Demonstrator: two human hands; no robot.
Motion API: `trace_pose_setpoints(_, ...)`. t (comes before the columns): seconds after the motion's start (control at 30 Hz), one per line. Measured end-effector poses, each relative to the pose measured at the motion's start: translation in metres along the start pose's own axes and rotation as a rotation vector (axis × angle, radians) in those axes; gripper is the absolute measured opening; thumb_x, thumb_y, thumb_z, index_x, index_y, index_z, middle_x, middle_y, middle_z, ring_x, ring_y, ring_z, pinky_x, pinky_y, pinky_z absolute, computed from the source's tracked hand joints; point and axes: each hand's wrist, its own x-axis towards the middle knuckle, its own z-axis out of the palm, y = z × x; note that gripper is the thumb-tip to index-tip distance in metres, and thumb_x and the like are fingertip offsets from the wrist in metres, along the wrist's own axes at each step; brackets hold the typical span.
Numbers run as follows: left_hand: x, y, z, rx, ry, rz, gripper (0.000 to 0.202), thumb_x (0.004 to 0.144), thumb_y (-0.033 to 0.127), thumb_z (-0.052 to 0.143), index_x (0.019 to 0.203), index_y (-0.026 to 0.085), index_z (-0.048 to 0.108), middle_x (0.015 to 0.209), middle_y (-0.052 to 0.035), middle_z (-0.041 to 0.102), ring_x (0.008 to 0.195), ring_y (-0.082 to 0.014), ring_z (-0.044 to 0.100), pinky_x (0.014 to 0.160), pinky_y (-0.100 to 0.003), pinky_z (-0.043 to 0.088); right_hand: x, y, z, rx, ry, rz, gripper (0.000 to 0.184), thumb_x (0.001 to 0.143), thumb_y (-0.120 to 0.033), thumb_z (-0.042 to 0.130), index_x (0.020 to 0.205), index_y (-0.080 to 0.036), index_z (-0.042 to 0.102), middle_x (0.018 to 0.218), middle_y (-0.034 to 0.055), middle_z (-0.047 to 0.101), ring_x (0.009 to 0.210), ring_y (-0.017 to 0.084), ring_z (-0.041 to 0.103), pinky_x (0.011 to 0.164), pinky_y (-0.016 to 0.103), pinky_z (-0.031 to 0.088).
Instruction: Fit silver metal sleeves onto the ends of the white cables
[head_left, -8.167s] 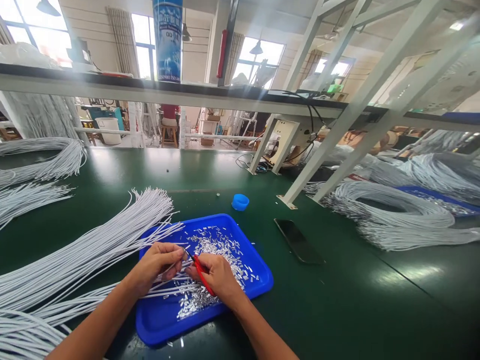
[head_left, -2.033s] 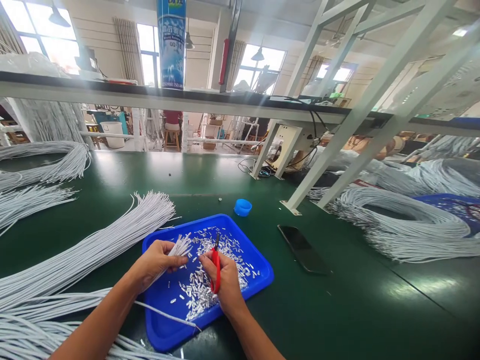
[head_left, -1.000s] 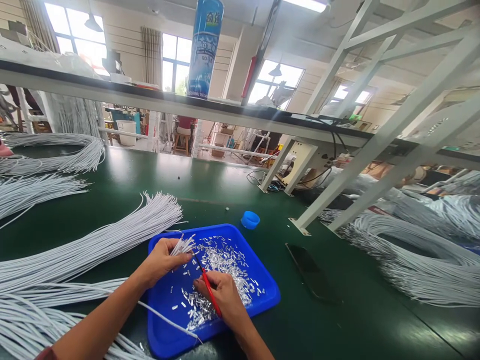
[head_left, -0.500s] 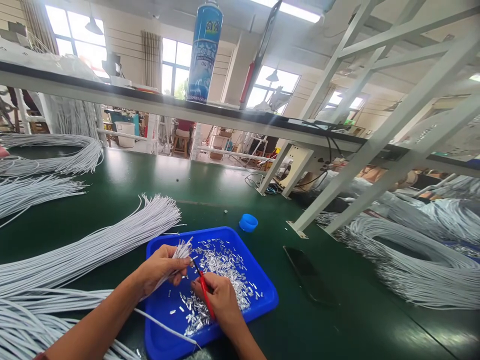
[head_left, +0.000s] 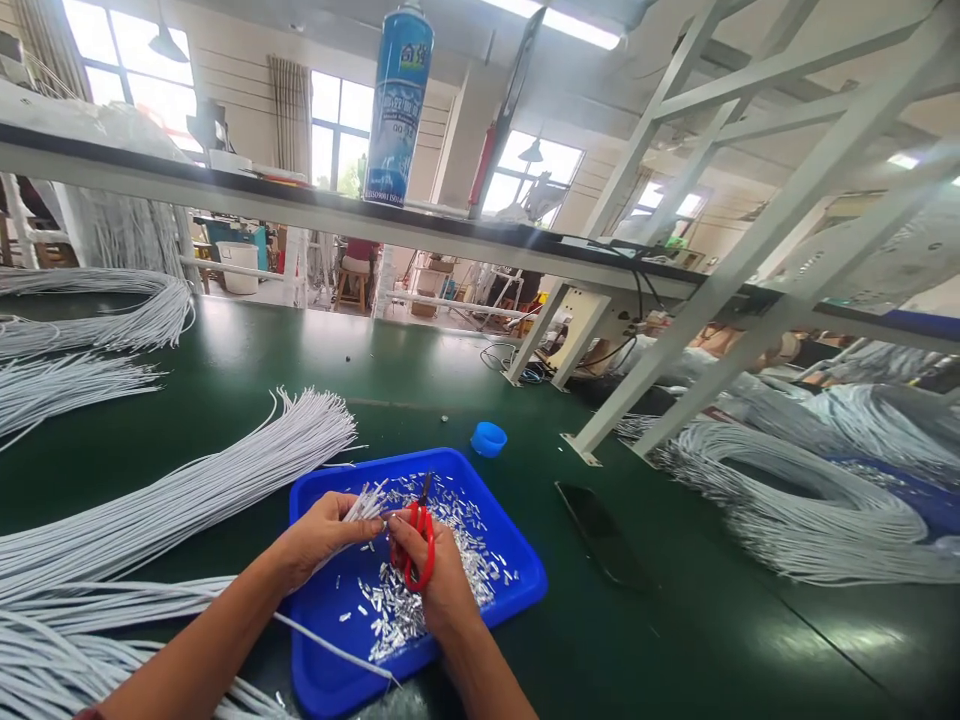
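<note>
Across the left edge of a blue tray (head_left: 322, 685), close to its near-left corner, a single white cable (head_left: 337, 645) is laid. Small silver pieces (head_left: 396, 615) are strewn over the tray's middle and toward its right edge. Above the tray, a bunch of white cable ends (head_left: 366, 503) is gripped by the left hand (head_left: 322, 535). Red-handled scissors (head_left: 430, 555) are held in the right hand (head_left: 448, 580), blades turned toward the tray's far edge; its thumb is brought against the left one, though what is pinched there, perhaps one cable end, cannot be made out clearly. Off the tray's right edge, a dark phone (head_left: 600, 535) is set on the green table (head_left: 720, 640). By the far-left corner, a thick cable bundle (head_left: 225, 480) is ended; beyond the far edge, a blue ring (head_left: 489, 440) is placed.
</note>
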Motion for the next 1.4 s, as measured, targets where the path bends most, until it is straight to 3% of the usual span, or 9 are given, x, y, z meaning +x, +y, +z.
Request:
trace_pose_setpoints(0.07, 0.001, -0.002, 0.001, 0.114, 0.044, 0.04, 0.026, 0.065, 0.036, 0.071, 0.07, 0.011, 0.067, 0.061, 0.0011, 0.059, 0.059, -0.0122, 0.048, 0.06, -0.023, 0.036, -0.003, 0.0, 0.0, -0.174, 0.085, -0.16, 0.028, 0.071, -0.043, 0.061, 0.067, -0.016, 0.061, 0.059, 0.0012, 0.051, 0.059, 0.014, 0.045, 0.054, 0.025, 0.036)
trace_pose_setpoints(0.13, 0.002, -0.003, 0.002, 0.202, 0.092, 0.069, 0.026, 0.065, 0.036, 0.071, 0.063, 0.011, 0.064, 0.056, 0.0029, 0.054, 0.056, -0.0114, 0.045, 0.056, -0.023, 0.033, -0.004, -0.002, -0.004, -0.239, 0.12, -0.229, 0.026, 0.068, -0.041, 0.063, 0.058, -0.018, 0.056, 0.063, 0.0031, 0.052, 0.067, 0.017, 0.047, 0.059, 0.026, 0.038)
trace_pose_setpoints(0.33, 0.0, 0.002, 0.0, 0.065, 0.022, 0.033, 0.025, 0.059, 0.034, 0.077, 0.065, 0.013, 0.065, 0.06, 0.0014, 0.056, 0.058, -0.0118, 0.048, 0.058, -0.022, 0.036, 0.006, -0.006, -0.019, 0.0, 0.072, 0.003, 0.04, 0.076, -0.054, 0.046, 0.054, -0.021, 0.04, 0.05, -0.0031, 0.038, 0.045, 0.011, 0.039, 0.041, 0.024, 0.033)
trace_pose_setpoints(0.47, -0.001, 0.004, -0.003, 0.0, -0.035, -0.045, 0.029, 0.061, 0.037, 0.075, 0.077, 0.013, 0.07, 0.072, -0.0038, 0.066, 0.067, -0.0161, 0.056, 0.067, -0.026, 0.042, 0.003, -0.004, -0.019, 0.057, 0.1, 0.035, 0.037, 0.069, -0.051, 0.062, 0.06, -0.018, 0.049, 0.049, -0.0057, 0.039, 0.044, 0.008, 0.035, 0.044, 0.022, 0.029)
trace_pose_setpoints(0.57, 0.0, 0.006, -0.005, 0.063, -0.027, -0.005, 0.029, 0.061, 0.036, 0.075, 0.079, 0.013, 0.073, 0.075, -0.0049, 0.067, 0.073, -0.0176, 0.056, 0.07, -0.026, 0.041, -0.002, -0.006, -0.017, -0.095, 0.04, -0.046, 0.032, 0.068, -0.047, 0.065, 0.07, -0.016, 0.058, 0.054, -0.0047, 0.044, 0.049, 0.009, 0.038, 0.048, 0.022, 0.03)
trace_pose_setpoints(0.73, 0.002, 0.008, -0.008, -0.004, 0.134, -0.009, 0.028, 0.053, 0.029, 0.08, 0.072, 0.011, 0.07, 0.057, 0.0006, 0.059, 0.053, -0.0103, 0.047, 0.055, -0.023, 0.034, -0.004, -0.009, -0.021, -0.518, -0.043, -0.23, 0.023, 0.075, -0.04, 0.06, 0.08, -0.017, 0.061, 0.074, 0.0008, 0.057, 0.067, 0.014, 0.05, 0.059, 0.023, 0.038)
trace_pose_setpoints(0.9, 0.002, 0.01, -0.008, -0.058, 0.114, 0.024, 0.027, 0.058, 0.033, 0.077, 0.068, 0.011, 0.066, 0.053, 0.0014, 0.053, 0.048, -0.0089, 0.043, 0.049, -0.023, 0.031, -0.004, -0.006, -0.025, -0.803, -0.077, -0.246, 0.03, 0.078, -0.041, 0.055, 0.06, -0.017, 0.056, 0.061, -0.0018, 0.052, 0.058, 0.012, 0.046, 0.053, 0.021, 0.033)
trace_pose_setpoints(1.23, -0.001, 0.013, -0.001, 0.253, 0.19, 0.127, 0.025, 0.061, 0.035, 0.073, 0.07, 0.012, 0.07, 0.06, -0.0005, 0.059, 0.054, -0.0117, 0.046, 0.052, -0.022, 0.034, -0.006, -0.004, -0.024, -0.882, -0.067, -0.182, 0.041, 0.074, -0.038, 0.056, 0.045, -0.017, 0.035, 0.049, -0.0053, 0.036, 0.048, 0.009, 0.033, 0.047, 0.022, 0.02)
trace_pose_setpoints(1.4, 0.0, 0.014, -0.001, 0.331, 0.246, 0.185, 0.023, 0.061, 0.035, 0.072, 0.068, 0.013, 0.072, 0.058, 0.0, 0.06, 0.056, -0.0139, 0.049, 0.053, -0.023, 0.035, -0.006, -0.003, -0.024, -0.939, -0.075, -0.185, 0.041, 0.075, -0.043, 0.054, 0.047, -0.018, 0.04, 0.05, -0.0048, 0.038, 0.048, 0.009, 0.035, 0.048, 0.022, 0.02)
